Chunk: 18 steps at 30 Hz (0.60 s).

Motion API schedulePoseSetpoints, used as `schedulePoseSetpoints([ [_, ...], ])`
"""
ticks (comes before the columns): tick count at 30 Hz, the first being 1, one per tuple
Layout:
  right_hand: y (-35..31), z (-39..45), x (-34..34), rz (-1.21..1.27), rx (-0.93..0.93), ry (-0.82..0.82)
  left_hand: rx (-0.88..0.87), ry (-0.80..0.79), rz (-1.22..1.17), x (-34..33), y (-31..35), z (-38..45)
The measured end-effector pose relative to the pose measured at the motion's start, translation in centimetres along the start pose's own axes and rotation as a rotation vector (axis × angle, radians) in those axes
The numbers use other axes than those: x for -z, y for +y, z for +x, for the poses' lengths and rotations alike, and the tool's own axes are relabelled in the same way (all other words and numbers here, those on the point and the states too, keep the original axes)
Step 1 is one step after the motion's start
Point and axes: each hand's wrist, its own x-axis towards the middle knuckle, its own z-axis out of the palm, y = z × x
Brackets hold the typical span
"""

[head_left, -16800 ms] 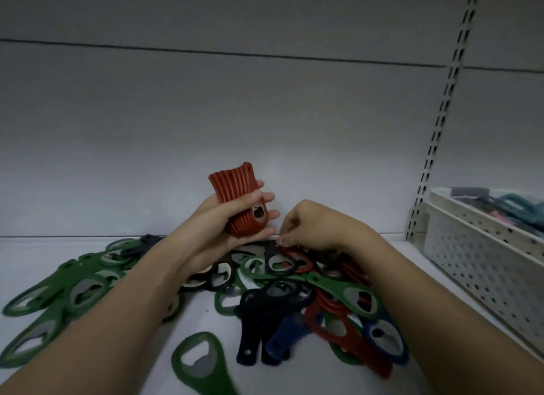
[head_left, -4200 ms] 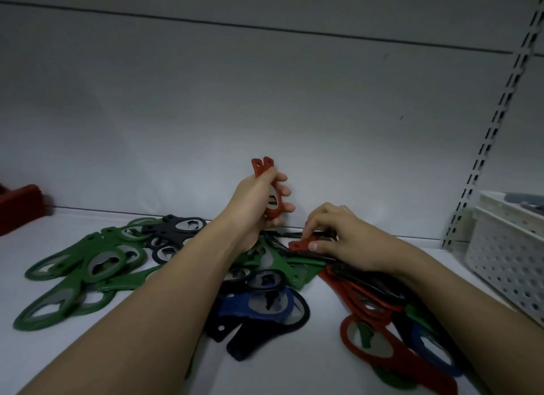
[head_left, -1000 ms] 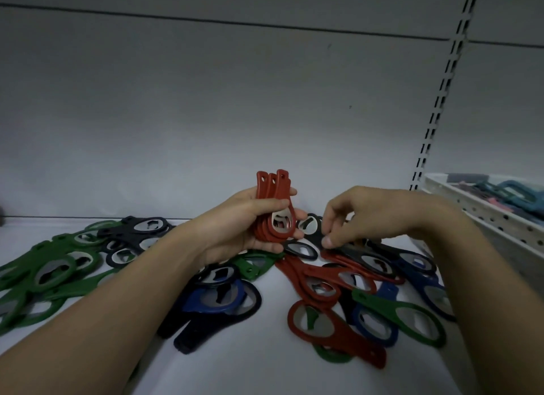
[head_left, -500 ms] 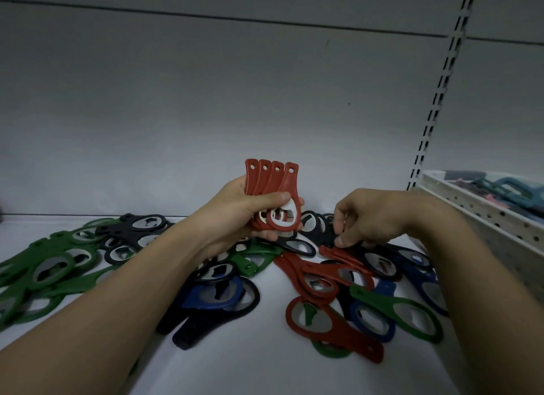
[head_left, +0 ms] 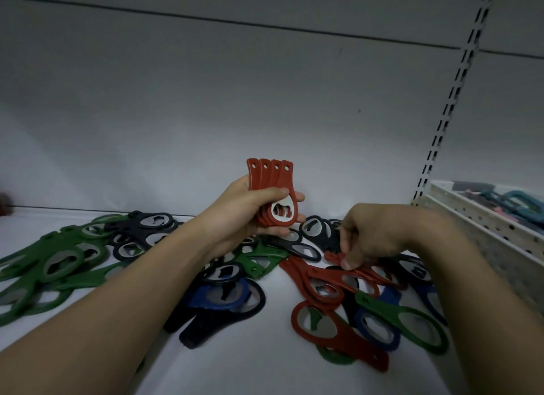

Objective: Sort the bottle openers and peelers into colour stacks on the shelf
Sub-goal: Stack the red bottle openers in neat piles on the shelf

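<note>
Left hand (head_left: 247, 215): grip curled around a fanned stack of red bottle openers (head_left: 275, 194), held upright. Right hand (head_left: 371, 235): fingertips pinching one red opener (head_left: 335, 257) atop the shelf (head_left: 250, 365) pile.

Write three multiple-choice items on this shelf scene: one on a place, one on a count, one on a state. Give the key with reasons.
1. Where does the white perforated plastic basket stand?
A. at the right of the shelf
B. at the left of the shelf
C. under the pile

2. How many red plastic bottle openers show at the top of the held bunch?
A. one
B. four
C. seven

3. What is the right hand doing?
A. lying flat and open
B. pinching a loose red opener in the pile
C. holding the basket

Key: 1 A, it stands beside the slotted upright at the right. 2 B, four holed handle ends fan out above the left hand. 3 B, its fingertips close on the red handle.
</note>
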Motion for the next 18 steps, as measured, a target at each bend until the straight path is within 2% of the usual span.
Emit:
schedulePoseSetpoints([
  [3, 0.3, -0.4, 0.4, 0.071, 0.053, 0.035, 0.009, 0.035, 0.003, -0.1, -0.1, 0.0],
  [5, 0.1, -1.1, 0.9, 0.231, 0.147, 0.136, 0.016, 0.066, 0.024, -0.2, -0.2, 0.1],
  [8, -1.0, -1.9, 1.4, 0.714, 0.31, 0.34, 0.03, 0.032, 0.037, -0.6, -0.5, 0.1],
  [10, -2.3, -2.0, 1.2, 0.97, 0.381, 0.39, 0.073, -0.07, 0.054, -1.3, -0.9, -0.2],
  [13, -4.0, -1.3, 0.0, 1.035, 0.361, 0.412, 0.144, -0.221, 0.041, -2.2, -1.3, -0.6],
  [18, -4.5, -0.8, -0.4, 1.045, 0.352, 0.457, 0.1, -0.116, 0.035, -1.5, -1.1, -0.3],
])
